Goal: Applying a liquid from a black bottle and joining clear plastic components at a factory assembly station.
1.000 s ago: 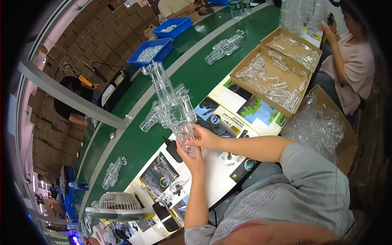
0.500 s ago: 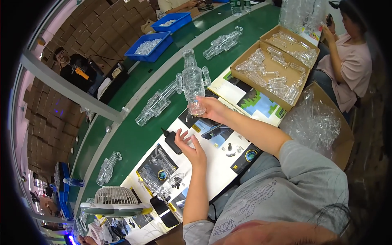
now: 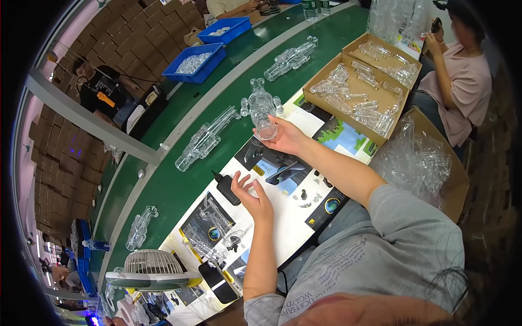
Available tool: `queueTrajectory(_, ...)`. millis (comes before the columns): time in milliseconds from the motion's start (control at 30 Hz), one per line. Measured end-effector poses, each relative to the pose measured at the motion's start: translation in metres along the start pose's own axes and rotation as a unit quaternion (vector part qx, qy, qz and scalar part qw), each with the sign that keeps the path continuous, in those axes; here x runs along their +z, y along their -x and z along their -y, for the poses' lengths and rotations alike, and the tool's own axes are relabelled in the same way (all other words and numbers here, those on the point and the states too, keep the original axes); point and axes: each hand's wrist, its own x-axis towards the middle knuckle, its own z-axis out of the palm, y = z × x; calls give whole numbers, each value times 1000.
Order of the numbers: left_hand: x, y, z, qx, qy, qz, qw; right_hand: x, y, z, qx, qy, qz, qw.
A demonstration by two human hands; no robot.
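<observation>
A clear plastic figure (image 3: 261, 107), with a round body and small arms at its sides, is held by its round open end in my right hand (image 3: 285, 136). That open end points toward me. My left hand (image 3: 253, 196) is empty, palm up with its fingers apart and loosely bent. Close beside it on the printed board (image 3: 293, 214) lies a black bottle (image 3: 227, 188) with a pointed tip. Another clear figure (image 3: 202, 142) lies on the green table left of the held one. More clear parts (image 3: 204, 239) rest on the board nearer to me.
Cardboard trays (image 3: 354, 120) of clear parts stand at the right, by a seated person. Further clear figures (image 3: 292, 57) lie on the green table (image 3: 163, 187). Blue bins (image 3: 194, 63) are at the far side; a fan (image 3: 155, 270) and phone (image 3: 218, 282) sit at the lower left.
My right hand has tilted the clear figure, so its open end now faces me more and its body looks shorter. My left hand has stayed nearly still.
</observation>
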Motion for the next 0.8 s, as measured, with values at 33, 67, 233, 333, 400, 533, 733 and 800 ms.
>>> queueTrajectory(33,0,0,-1,0,-3,2,1000,-2,-1,1,-1,0,0,1000)
queueTrajectory(67,1,0,-1,0,-6,3,1000,-4,-3,2,-8,11,-11,1000)
queueTrajectory(233,1,1,-1,-5,-5,5,1000,-9,-6,3,-28,26,-43,998)
queueTrajectory(333,2,1,-2,-7,-6,5,1000,-8,-7,-4,-21,6,-32,999)
queueTrajectory(400,1,1,-2,-6,-5,6,1000,-8,-9,-8,-27,6,-40,999)
queueTrajectory(533,2,1,-2,-10,-9,8,1000,-9,-13,-9,-28,-3,-29,999)
queueTrajectory(733,4,0,-2,-13,1,10,1000,-11,-19,1,-50,-6,-39,998)
queueTrajectory(800,3,1,-1,-13,2,9,1000,-9,-22,7,-80,2,-58,995)
